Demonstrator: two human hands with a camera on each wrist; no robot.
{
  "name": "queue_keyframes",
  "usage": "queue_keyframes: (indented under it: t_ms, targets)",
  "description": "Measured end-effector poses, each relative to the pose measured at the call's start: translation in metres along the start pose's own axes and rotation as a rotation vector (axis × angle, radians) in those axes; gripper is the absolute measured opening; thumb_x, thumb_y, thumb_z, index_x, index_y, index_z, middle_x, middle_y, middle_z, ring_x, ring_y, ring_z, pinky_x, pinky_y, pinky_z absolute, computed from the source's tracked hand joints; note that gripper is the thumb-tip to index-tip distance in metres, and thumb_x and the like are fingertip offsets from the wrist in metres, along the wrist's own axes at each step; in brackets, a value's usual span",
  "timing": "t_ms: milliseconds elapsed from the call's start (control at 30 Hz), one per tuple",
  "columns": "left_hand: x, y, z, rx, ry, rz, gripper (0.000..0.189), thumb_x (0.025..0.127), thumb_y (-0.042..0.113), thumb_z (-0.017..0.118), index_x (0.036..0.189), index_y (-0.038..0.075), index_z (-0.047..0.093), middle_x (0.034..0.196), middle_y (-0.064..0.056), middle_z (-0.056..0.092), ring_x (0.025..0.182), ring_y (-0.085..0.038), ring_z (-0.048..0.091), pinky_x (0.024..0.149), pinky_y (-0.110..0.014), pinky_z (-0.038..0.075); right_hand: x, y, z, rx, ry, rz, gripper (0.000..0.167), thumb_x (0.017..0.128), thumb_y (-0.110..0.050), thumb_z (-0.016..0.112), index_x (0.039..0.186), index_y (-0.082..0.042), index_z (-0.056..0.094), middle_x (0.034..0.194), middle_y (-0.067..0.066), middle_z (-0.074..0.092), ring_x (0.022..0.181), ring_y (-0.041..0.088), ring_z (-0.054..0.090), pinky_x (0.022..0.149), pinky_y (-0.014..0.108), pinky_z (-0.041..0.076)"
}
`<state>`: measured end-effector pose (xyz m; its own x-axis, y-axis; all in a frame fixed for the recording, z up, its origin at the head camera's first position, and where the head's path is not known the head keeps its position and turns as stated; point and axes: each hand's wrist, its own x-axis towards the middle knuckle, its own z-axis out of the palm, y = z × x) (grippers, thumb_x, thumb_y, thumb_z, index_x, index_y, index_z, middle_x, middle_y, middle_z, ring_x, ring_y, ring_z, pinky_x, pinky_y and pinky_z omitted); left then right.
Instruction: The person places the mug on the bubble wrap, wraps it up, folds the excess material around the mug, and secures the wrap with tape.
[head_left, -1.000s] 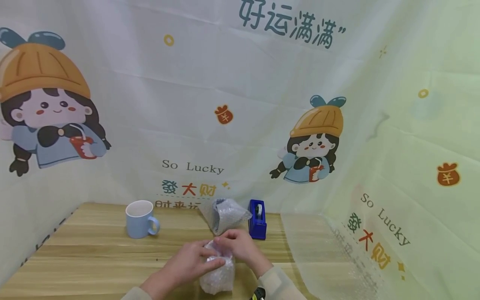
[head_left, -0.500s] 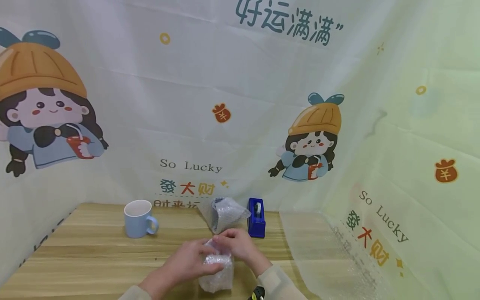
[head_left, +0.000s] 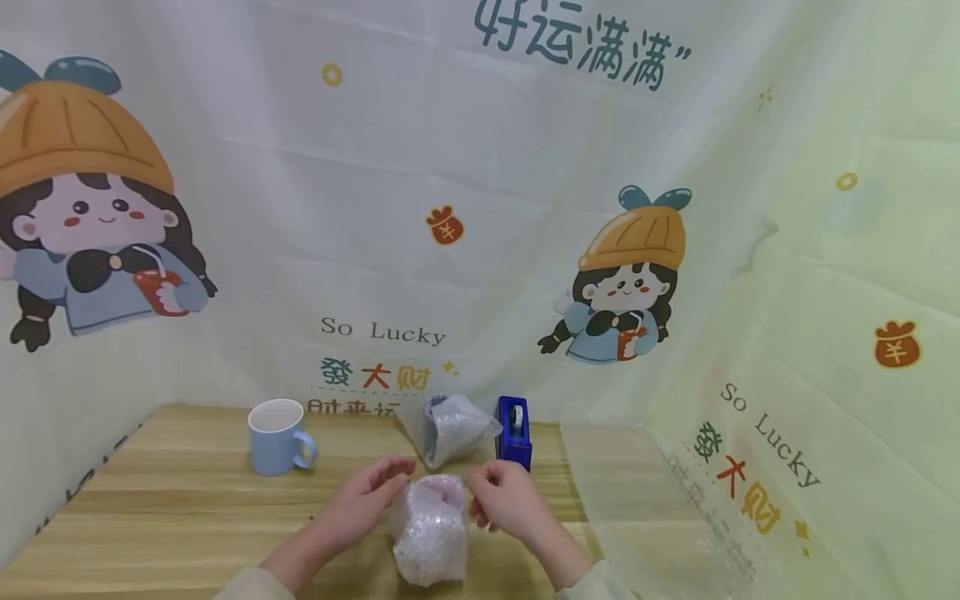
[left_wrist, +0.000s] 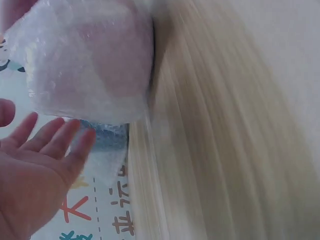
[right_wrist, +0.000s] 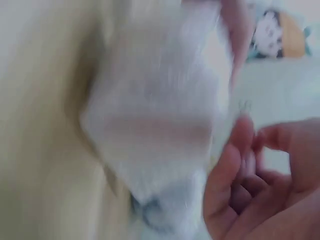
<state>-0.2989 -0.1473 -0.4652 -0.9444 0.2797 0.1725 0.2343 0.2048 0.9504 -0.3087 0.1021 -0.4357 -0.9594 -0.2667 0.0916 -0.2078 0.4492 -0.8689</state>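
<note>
A bundle of bubble wrap [head_left: 431,533] stands on the wooden table in front of me, with something pinkish showing through the layers. Its contents are hidden. My left hand [head_left: 365,498] is raised at the bundle's upper left, palm toward it and fingers loosely extended; the left wrist view shows the spread fingers [left_wrist: 52,137] just off the wrap [left_wrist: 90,65]. On the other side, my right hand [head_left: 512,502] hovers with fingers loosely curled, apart from the bundle. The right wrist view, partly blurred, shows those bent fingers [right_wrist: 225,175] with nothing held.
Behind the bundle lies a second bubble-wrapped piece [head_left: 453,429], beside a blue tape dispenser [head_left: 513,437]. A light blue mug [head_left: 277,437] stands at the back left. Flat bubble wrap sheet [head_left: 645,500] covers the table's right side. Printed cloth [head_left: 375,208] hangs behind.
Both hands have come off the top of the bubble-wrapped bundle and moved apart, left hand to the left, right hand to the right. The bundle's upper end is now uncovered.
</note>
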Motion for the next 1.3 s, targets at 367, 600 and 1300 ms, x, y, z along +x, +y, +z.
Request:
queue_keyframes:
  t_ms: [367, 600, 1300]
  targets:
    - [-0.002, -0.001, 0.001, 0.116, -0.035, -0.054, 0.047, 0.114, 0.024, 0.055, 0.153, -0.001, 0.059, 0.143, -0.025, 0.069, 0.132, -0.039, 0.065, 0.107, -0.049, 0.055, -0.038, -0.005, 0.021, -0.012, -0.154, 0.109, 0.041, 0.100, -0.046, 0.080, 0.089, -0.012, 0.059, 0.078, 0.001, 0.067, 0.068, 0.017, 0.068, 0.050, 0.028, 0.054]
    - [-0.009, -0.001, -0.013, 0.121, -0.057, -0.064, 0.052, 0.108, 0.022, 0.064, 0.154, -0.001, 0.057, 0.122, -0.018, 0.073, 0.104, -0.021, 0.064, 0.084, -0.040, 0.061, -0.036, -0.006, 0.023, -0.108, -0.145, 0.030, 0.052, 0.085, -0.033, 0.095, 0.102, -0.010, 0.051, 0.089, 0.002, 0.055, 0.079, 0.016, 0.053, 0.063, 0.025, 0.041]
    - [-0.025, 0.013, -0.007, 0.417, 0.084, -0.155, 0.069, 0.084, 0.035, 0.096, 0.134, 0.002, 0.060, 0.096, -0.006, 0.066, 0.076, -0.018, 0.060, 0.067, -0.033, 0.052, -0.008, 0.009, 0.015, 0.028, -0.102, 0.118, 0.035, 0.090, -0.015, 0.090, 0.090, -0.009, 0.055, 0.082, 0.004, 0.061, 0.060, 0.015, 0.066, 0.057, 0.032, 0.063]
